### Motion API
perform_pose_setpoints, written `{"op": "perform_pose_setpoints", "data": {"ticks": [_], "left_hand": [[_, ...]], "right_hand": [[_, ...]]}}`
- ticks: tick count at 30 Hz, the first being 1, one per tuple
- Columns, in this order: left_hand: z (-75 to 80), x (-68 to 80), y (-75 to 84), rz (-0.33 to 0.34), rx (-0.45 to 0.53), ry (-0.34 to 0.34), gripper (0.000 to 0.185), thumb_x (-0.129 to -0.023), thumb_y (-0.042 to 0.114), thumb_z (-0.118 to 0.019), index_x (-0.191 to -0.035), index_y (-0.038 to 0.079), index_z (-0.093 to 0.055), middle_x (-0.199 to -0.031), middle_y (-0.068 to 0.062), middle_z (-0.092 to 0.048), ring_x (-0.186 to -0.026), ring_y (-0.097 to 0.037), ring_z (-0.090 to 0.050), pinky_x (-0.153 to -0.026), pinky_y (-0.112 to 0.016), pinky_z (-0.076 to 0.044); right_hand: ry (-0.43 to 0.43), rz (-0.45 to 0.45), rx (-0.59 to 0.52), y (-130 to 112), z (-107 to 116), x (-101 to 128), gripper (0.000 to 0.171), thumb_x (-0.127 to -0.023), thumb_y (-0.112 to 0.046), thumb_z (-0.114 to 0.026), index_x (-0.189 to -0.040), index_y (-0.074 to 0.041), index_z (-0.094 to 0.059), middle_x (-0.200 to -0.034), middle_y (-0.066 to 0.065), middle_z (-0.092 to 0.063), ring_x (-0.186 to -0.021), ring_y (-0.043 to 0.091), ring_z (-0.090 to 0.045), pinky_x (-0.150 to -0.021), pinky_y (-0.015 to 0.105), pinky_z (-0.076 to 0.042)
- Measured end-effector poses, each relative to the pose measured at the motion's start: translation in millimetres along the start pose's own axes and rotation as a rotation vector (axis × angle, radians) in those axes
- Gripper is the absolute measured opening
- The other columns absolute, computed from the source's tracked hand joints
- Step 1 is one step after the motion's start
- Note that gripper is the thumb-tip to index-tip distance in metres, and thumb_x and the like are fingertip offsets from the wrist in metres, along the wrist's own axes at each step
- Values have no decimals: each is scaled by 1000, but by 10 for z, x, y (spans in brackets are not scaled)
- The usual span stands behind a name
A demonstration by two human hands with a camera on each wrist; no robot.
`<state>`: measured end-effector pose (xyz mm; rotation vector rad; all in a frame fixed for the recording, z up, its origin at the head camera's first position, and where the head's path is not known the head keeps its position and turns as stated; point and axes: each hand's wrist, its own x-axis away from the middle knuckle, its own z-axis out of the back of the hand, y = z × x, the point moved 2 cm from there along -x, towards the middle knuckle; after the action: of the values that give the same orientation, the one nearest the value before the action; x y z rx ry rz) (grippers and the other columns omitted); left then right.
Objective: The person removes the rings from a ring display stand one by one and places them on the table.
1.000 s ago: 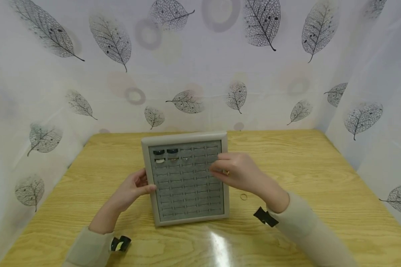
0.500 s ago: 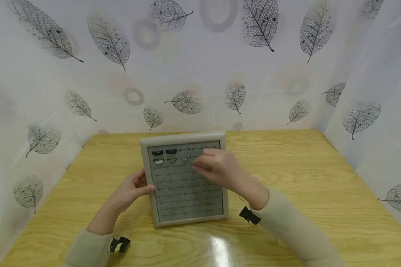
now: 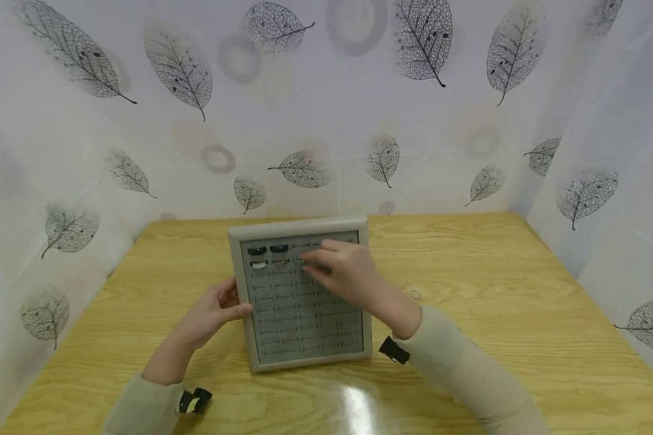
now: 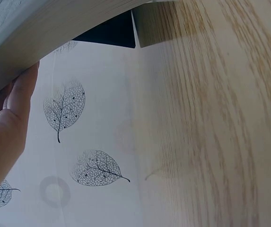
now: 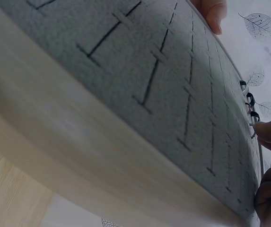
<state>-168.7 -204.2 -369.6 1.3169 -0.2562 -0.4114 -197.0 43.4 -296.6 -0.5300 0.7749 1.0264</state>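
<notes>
My display board [image 3: 305,308], a pale frame round a grey slotted panel, stands tilted with its face toward me, a little left of the middle of the wooden surface [image 3: 468,260], its top reaching across the far edge in the head view. My left hand [image 3: 217,309] grips the board's left edge about halfway down, thumb against the front and the other fingers bent behind the frame. In the left wrist view a dark piece [image 4: 111,32] juts out behind the board. My right hand [image 3: 345,269] is over the board's upper right part, fingers curled, with thumb and forefinger almost together, pinching a slim ring [image 3: 298,261] in the second row, third slot from the board's left edge; how firmly, I cannot tell. Near the board's top left corner two dark rings sit side by side, the first dark ring [image 3: 257,251] and the second dark ring [image 3: 279,249]. Just below them are a whitish ring [image 3: 258,264] and a thin goldish ring [image 3: 280,263]. A loose ring [image 3: 416,295] lies on the surface, apart from the board's right edge and beyond my right forearm. A leaf-printed cloth [image 3: 326,90] hangs behind the surface's far edge.
</notes>
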Motion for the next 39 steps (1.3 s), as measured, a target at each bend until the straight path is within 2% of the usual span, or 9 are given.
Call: {"op": "perform_pose_setpoints", "data": {"ticks": [8, 24, 31, 35, 39], "left_hand": [[1, 2, 1, 3, 5, 5, 59, -86, 7, -57, -133, -9, -25, -118, -27, -46, -97, -13, -55, -78, -29, -46], [5, -4, 16, -7, 6, 1, 59, -86, 6, -56, -134, -9, -24, -117, -27, -46, -96, -13, -55, -77, -29, -47], [5, -6, -1, -22, 14, -5, 58, -86, 5, -56, -133, -10, -25, -117, -26, -46, -96, -14, -55, -77, -30, -47], [3, -5, -2, -26, 10, -6, 57, -87, 5, -55, -133, -10, -25, -117, -26, -46, -96, -14, -55, -77, -29, -47], [-1, -2, -2, -26, 13, -7, 57, -87, 5, -55, -133, -9, -25, -117, -26, -46, -96, -14, -55, -77, -29, -47]], "right_hand": [[-23, -10, 75, -4, -48, -8, 8, -75, -12, -70, -83, -10, -71, -65, -3, -57, -50, 6, -48, -45, 18, -38], [-14, -7, 95, 2, -73, -19, 4, -77, -14, -69, -77, -10, -70, -63, -3, -57, -49, 7, -49, -45, 18, -38], [-24, -19, -30, 19, -31, -13, 4, -75, -7, -70, -78, -8, -67, -68, -1, -61, -55, 6, -53, -52, 15, -42], [-23, -32, -134, 54, -8, 3, 5, -75, -6, -69, -79, -6, -66, -66, -2, -59, -52, 5, -46, -49, 13, -37], [-6, -58, -247, 90, 20, 25, 6, -75, -5, -68, -80, -6, -66, -59, -4, -49, -50, 5, -34, -45, 17, -30]]}}
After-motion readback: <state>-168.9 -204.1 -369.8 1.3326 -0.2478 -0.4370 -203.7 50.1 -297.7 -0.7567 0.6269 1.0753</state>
